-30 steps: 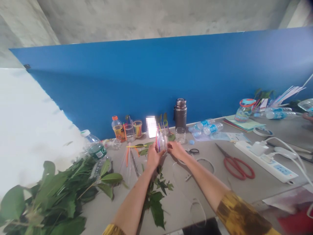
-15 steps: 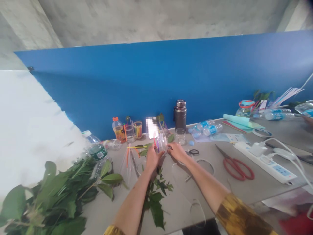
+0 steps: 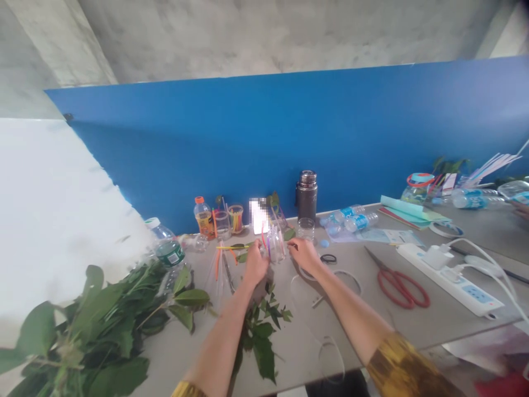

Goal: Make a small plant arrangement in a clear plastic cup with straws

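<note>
Left hand (image 3: 257, 266) and right hand (image 3: 306, 255) have parted; straws (image 3: 269, 251) stand at the clear cup (image 3: 276, 253), sprig (image 3: 263, 353) loose toward the tabletop's (image 3: 306, 333) front edge, each grip's state unclear.

Grey concrete (image 3: 256, 38) shows — above a blue panel (image 3: 248, 132).

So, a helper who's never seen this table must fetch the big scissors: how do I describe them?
On the right of the table, find the long white power strip. Just left of it lie the big scissors, blades pointing away from the person. Large red handles set them apart from the smaller black handles by the right hand.
</note>
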`<action>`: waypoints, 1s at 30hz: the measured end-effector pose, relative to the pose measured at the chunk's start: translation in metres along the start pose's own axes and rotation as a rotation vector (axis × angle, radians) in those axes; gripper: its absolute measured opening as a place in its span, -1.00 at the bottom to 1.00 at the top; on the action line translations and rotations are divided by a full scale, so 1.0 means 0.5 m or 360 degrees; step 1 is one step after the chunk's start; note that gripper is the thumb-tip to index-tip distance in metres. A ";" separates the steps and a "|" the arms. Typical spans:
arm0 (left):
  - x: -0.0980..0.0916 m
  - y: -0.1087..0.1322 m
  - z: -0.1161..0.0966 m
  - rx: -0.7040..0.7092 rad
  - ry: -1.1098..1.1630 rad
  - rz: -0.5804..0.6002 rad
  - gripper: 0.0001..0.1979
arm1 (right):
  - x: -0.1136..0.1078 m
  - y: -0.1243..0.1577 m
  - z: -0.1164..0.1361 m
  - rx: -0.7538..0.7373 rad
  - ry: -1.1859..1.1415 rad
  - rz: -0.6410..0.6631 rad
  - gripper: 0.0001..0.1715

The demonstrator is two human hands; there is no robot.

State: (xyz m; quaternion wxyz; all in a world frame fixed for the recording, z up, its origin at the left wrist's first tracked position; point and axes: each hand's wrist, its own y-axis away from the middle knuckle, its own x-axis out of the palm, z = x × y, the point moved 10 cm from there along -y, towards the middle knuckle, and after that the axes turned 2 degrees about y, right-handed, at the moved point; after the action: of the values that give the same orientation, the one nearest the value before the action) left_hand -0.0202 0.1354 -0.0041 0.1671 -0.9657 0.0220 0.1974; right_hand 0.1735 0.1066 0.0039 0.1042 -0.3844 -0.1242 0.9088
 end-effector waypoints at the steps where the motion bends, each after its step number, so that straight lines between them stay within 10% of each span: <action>1: -0.014 -0.003 0.001 -0.0037 -0.0016 -0.0053 -0.51 | -0.007 0.002 -0.001 -0.0002 -0.0007 -0.0033 -0.73; 12: -0.219 -0.013 -0.077 -0.0360 0.1386 -0.0580 -0.77 | -0.056 0.022 0.001 -0.0047 0.0059 -0.0300 -0.52; 23: -0.346 0.045 -0.161 -0.0108 0.1131 -0.0750 -0.75 | -0.063 0.049 0.054 -0.0413 -0.0090 -0.0348 -0.39; 30: -0.236 0.140 -0.127 -0.0196 -0.0770 0.0487 -0.88 | -0.048 0.064 0.090 -0.0569 0.0028 -0.0251 -0.44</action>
State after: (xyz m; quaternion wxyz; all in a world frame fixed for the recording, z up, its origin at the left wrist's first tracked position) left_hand -0.1128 0.0454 0.0748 0.0768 -0.8844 0.1149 0.4458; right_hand 0.1544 0.0629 0.0403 0.1063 -0.3939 -0.3126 0.8578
